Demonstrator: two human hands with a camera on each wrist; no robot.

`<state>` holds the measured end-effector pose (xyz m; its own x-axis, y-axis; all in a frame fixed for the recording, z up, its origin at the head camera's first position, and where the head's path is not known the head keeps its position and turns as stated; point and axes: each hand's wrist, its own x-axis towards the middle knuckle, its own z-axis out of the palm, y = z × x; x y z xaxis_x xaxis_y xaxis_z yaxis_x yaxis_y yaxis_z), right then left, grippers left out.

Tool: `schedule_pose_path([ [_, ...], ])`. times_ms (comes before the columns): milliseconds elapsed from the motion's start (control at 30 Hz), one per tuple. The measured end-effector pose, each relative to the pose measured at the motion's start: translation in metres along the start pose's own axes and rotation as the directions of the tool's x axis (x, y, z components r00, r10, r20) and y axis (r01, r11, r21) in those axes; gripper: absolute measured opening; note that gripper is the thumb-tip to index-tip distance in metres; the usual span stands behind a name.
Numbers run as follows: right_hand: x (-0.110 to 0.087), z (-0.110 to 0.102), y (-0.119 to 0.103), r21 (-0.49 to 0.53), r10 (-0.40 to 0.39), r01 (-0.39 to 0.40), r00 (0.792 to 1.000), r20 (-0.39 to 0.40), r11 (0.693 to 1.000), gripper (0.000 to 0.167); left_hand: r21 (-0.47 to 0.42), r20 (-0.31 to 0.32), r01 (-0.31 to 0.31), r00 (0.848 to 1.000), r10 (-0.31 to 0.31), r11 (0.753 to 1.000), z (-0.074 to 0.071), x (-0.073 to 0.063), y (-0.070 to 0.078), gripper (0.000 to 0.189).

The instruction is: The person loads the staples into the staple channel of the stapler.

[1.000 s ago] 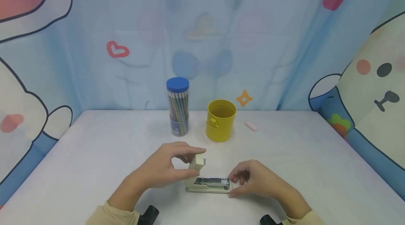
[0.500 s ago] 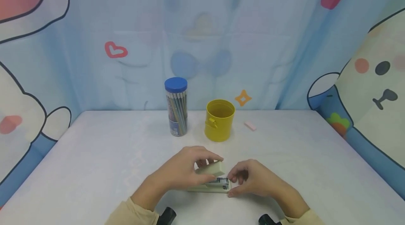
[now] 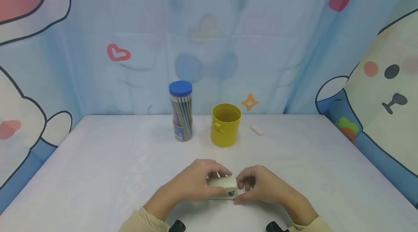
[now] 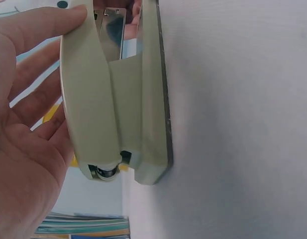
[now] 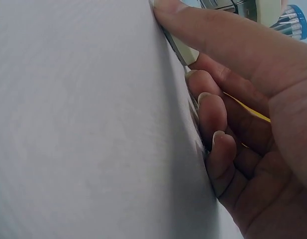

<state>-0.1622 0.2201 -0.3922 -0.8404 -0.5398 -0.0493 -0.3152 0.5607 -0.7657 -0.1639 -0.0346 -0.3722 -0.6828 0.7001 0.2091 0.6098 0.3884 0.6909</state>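
A pale cream stapler point(image 3: 223, 182) lies on the white table near its front. My left hand point(image 3: 199, 180) grips the stapler's top arm from both sides, thumb in front and fingers behind. In the left wrist view, the top arm point(image 4: 88, 94) is lowered close to the base point(image 4: 153, 109), and a gap with the metal staple channel point(image 4: 112, 35) shows between them. At the right end, my right hand point(image 3: 266, 185) pinches the base between thumb and forefinger. Its other fingers curl down against the table, as the right wrist view shows.
Behind the hands stand a clear jar point(image 3: 181, 116) of pencils with a blue lid and a yellow bucket point(image 3: 225, 130). A small pink eraser-like block point(image 3: 257, 130) lies right of the bucket. A blue printed curtain point(image 3: 147, 25) hangs along the table's back edge.
My left hand has moved right and down, bringing the stapler's raised top arm over the base and covering the staple channel in the head view. The right hand has stayed in place.
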Motion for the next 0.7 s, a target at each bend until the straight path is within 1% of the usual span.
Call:
schedule_pose_path([
  [100,0.001,0.0,0.001,-0.006,-0.002,0.002,1.0,0.0,1.0,0.032,-0.033,-0.01,0.024,1.0,-0.025,0.999,0.001,-0.002,-0.001,0.035],
  [167,0.001,-0.002,0.002,-0.008,-0.004,0.004,1.0,0.0,1.0,0.033,-0.057,-0.018,0.029,0.999,-0.03,0.998,0.002,-0.003,-0.001,0.035],
  [267,0.0,-0.004,0.006,0.002,-0.019,0.019,1.0,-0.006,1.0,0.037,-0.085,-0.032,0.021,0.999,-0.024,0.996,0.003,-0.004,-0.003,0.037],
  [400,-0.002,-0.007,0.01,0.054,-0.058,0.058,0.998,-0.007,0.997,0.043,-0.103,-0.049,0.003,0.999,-0.008,0.995,0.005,-0.004,-0.004,0.035],
  [500,-0.004,-0.009,0.011,0.087,-0.08,0.08,0.997,-0.005,0.993,0.047,-0.091,-0.051,-0.002,0.999,-0.003,0.996,0.006,-0.002,-0.004,0.031],
  [700,-0.007,-0.015,0.015,0.12,-0.103,0.104,0.995,-0.015,0.987,0.06,-0.06,-0.047,0.026,0.998,-0.029,0.998,0.009,0.0,-0.002,0.03],
])
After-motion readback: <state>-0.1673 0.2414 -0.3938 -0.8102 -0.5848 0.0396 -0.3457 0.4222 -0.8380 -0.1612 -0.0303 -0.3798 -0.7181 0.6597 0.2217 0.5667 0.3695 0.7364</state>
